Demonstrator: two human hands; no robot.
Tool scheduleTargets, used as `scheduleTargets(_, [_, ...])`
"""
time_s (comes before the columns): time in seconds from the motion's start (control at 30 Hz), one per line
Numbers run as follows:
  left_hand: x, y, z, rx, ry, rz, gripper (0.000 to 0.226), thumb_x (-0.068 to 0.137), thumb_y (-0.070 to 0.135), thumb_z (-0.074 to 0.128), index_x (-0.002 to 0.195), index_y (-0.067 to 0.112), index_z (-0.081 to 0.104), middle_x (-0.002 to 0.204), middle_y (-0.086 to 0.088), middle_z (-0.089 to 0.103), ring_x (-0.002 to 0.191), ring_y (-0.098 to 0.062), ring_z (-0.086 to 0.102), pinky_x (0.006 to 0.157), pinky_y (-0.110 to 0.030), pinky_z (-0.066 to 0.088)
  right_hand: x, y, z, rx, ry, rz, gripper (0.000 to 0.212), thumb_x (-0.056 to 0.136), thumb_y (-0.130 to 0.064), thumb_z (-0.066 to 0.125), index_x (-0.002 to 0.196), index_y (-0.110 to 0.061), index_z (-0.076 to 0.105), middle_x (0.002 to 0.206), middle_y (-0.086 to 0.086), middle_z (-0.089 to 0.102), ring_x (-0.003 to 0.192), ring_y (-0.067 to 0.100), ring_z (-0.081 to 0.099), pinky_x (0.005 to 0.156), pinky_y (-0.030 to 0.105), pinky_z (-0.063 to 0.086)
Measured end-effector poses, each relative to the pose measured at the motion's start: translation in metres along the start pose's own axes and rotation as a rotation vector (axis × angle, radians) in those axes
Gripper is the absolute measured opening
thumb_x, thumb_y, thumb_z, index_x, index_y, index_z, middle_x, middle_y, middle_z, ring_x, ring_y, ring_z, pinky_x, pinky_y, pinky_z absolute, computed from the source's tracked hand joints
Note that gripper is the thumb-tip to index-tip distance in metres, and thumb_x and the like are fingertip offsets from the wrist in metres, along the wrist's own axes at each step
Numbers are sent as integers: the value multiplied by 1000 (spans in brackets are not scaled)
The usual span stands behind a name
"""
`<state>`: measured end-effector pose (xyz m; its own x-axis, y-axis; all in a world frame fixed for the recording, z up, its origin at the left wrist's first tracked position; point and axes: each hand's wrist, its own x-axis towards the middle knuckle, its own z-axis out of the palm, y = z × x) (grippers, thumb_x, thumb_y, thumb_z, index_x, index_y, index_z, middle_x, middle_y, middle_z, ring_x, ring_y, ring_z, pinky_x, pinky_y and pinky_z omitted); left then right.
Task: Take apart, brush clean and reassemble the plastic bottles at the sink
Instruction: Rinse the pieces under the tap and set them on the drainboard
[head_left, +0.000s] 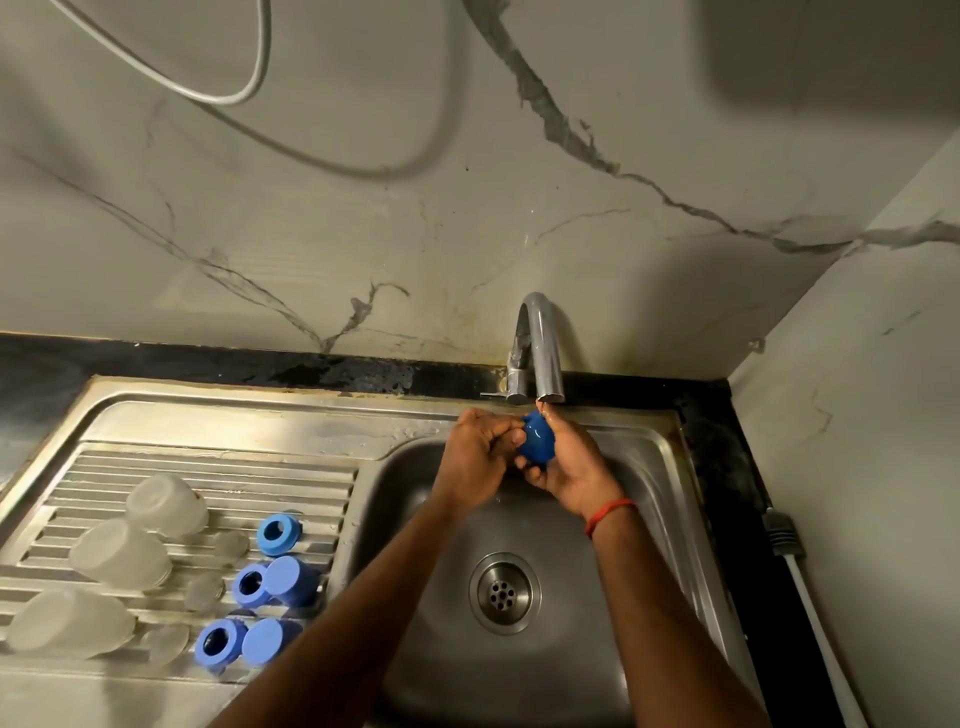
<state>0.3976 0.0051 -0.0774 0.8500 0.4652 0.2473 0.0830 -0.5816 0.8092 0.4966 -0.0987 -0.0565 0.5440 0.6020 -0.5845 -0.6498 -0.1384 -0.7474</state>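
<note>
right grip (569, 462) grasping blue cap (537, 441) | left grip (480, 447) curled, thumb on the cap | cap just under tap (540, 348) spout, over sink (649, 467) basin | drainboard (208, 457) to the left: three clear bottles (122, 553) lying down, three blue rings (278, 531), two spare caps (291, 579) beside the rings

Three bottles (167, 505), three rings (279, 531), three caps (292, 579)

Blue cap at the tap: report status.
Right hand holds blue cap, left hand grips its left side. Cap just under faucet spout, above sink. Nothing blocking; other parts off left on drainboard.
</note>
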Motion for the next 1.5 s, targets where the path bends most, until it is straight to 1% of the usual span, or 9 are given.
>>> scheduleTargets(0.1, [0,-7,-4,-215,112,-45,23,95,-1,59,109,13,70,117,4,64,113,-2,57,100,-19,45,4,8,-14,-254,-82,-249,35,90,-46,60,118,-24,64,112,11,68,84,22,69,60,26,52])
scheduleTargets(0.2, [-1,-7,-2,-363,192,-379,16,102,16,57,116,19,63,111,-1,65,103,-16,63,92,-35,54,2,10,-24,-568,-64,-473,38,83,-19,78,117,-26,63,119,1,68,109,16,65,83,27,56])
scheduleTargets(0.37, [-6,-3,3,-429,143,-645,18,104,35,52,106,25,66,99,2,70,95,-17,65,89,-41,54,-3,8,-21,-765,63,-525,63,72,-11,86,128,-19,58,120,-4,64,107,8,61,86,22,52])
scheduleTargets(0.47, [-9,1,1,-464,108,-690,20,105,32,50,110,23,67,109,0,71,103,-19,66,95,-42,54,-2,11,-25,-833,38,-505,62,72,-15,88,128,-19,62,123,-2,66,113,13,61,97,33,53])
scheduleTargets(0.63, [-9,2,-1,-473,130,-710,23,105,33,50,109,20,68,109,-4,70,103,-22,65,94,-46,55,-10,9,-22,-855,122,-531,59,74,-18,86,129,-18,62,115,-8,65,104,6,61,80,11,47])
scheduleTargets(0.77, [-10,-1,-1,-491,161,-726,19,104,33,51,103,24,68,105,1,70,102,-18,64,96,-45,53,-14,7,-27,-892,50,-466,58,69,-19,90,122,-16,67,112,-4,71,100,9,67,89,31,57])
scheduleTargets(0.87, [-10,1,0,-486,155,-732,18,104,33,52,101,24,67,104,0,70,102,-21,64,92,-42,53,-15,7,-24,-934,151,-496,58,74,-20,86,127,-16,61,115,-5,66,101,9,62,77,14,48])
scheduleTargets(1.0, [-9,2,0,-470,149,-729,23,105,31,50,109,19,68,107,-3,70,100,-19,65,90,-40,55,-16,4,-22,-979,68,-493,59,71,-23,88,125,-16,64,116,-2,70,103,11,66,90,28,55])
scheduleTargets(1.5, [-12,5,-2,-443,110,-706,16,104,25,53,101,20,68,98,7,68,97,-11,63,87,-32,51,-15,2,-25,-1104,153,-506,59,72,-26,88,125,-17,63,114,-1,70,99,12,65,86,26,53])
